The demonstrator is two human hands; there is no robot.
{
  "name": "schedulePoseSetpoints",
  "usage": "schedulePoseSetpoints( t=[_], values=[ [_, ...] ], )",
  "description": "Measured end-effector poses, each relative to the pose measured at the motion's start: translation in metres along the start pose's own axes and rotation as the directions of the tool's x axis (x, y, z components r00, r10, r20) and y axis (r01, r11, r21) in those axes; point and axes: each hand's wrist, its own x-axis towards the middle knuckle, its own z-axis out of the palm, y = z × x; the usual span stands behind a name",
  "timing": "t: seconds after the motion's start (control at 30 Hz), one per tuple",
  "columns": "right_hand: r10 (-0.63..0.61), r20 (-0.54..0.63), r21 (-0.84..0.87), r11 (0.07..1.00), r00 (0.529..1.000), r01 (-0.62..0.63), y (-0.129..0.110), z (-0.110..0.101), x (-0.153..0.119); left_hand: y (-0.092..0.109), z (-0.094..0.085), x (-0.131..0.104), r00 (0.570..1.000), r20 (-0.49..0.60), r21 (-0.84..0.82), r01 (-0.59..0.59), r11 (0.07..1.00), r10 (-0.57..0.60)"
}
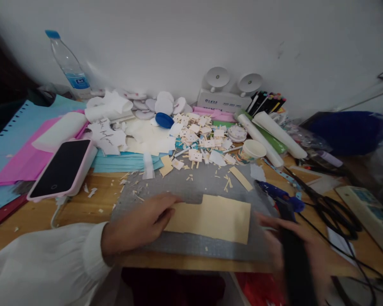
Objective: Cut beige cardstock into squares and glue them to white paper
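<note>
A pale yellow sheet of card paper (pixel 225 219) with a stepped, cut-out upper edge lies on the grey cutting mat (pixel 191 185). At its left end is my left hand (pixel 143 221), thumb and fingers closed on the card. Off the card's right edge, my right hand (pixel 296 250) is smeared by motion. A long black item (pixel 295 259) lies across that hand, and a thin pale thing shows near its fingertips; I cannot make out either. Just beyond rests a blue glue gun (pixel 279 195).
Small cut-paper pieces (pixel 196 136) pile up behind the mat. A paper cup (pixel 252 151), black scissors (pixel 325 208) and a power strip (pixel 367 216) are on the right. On the left are a phone (pixel 62 170) and a water bottle (pixel 68 63).
</note>
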Motion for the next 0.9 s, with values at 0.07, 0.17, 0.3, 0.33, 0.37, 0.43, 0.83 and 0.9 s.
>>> schedulePoseSetpoints(
  t=[0.07, 0.17, 0.3, 0.33, 0.37, 0.43, 0.83, 0.9],
  values=[
    [-0.178, 0.146, 0.053, 0.984, 0.973, 0.172, -0.014, 0.017, 0.012, -0.003, -0.002, 0.000, 0.997, 0.032, 0.107, -0.073, 0.992, 0.070],
    [-0.396, 0.356, 0.143, 0.918, 0.846, 0.369, -0.025, 0.035, 0.011, -0.013, -0.006, -0.006, 0.976, 0.151, 0.272, -0.195, 0.942, 0.158],
    [-0.441, 0.404, 0.127, 0.894, 0.801, 0.429, -0.024, 0.045, 0.004, -0.031, -0.008, -0.018, 0.970, 0.192, 0.435, -0.220, 0.873, 0.149],
    [-0.433, 0.409, 0.122, 0.898, 0.803, 0.423, -0.024, 0.046, 0.004, -0.035, -0.009, -0.019, 0.973, 0.182, 0.463, -0.213, 0.860, 0.143],
    [-0.426, 0.417, 0.120, 0.901, 0.803, 0.417, -0.024, 0.047, 0.005, -0.038, -0.009, -0.020, 0.975, 0.170, 0.486, -0.208, 0.849, 0.142],
    [-0.419, 0.431, 0.122, 0.904, 0.799, 0.409, -0.026, 0.047, 0.007, -0.044, -0.009, -0.020, 0.978, 0.145, 0.522, -0.204, 0.828, 0.149],
    [-0.446, 0.400, 0.132, 0.892, 0.801, 0.431, -0.056, 0.059, 0.017, -0.002, 0.003, -0.018, 0.963, 0.070, 0.476, -0.261, 0.840, 0.260],
    [-0.442, 0.424, 0.125, 0.893, 0.791, 0.432, -0.058, 0.058, 0.016, 0.010, 0.019, -0.019, 0.939, 0.184, 0.390, -0.340, 0.856, 0.289]
  ],
)
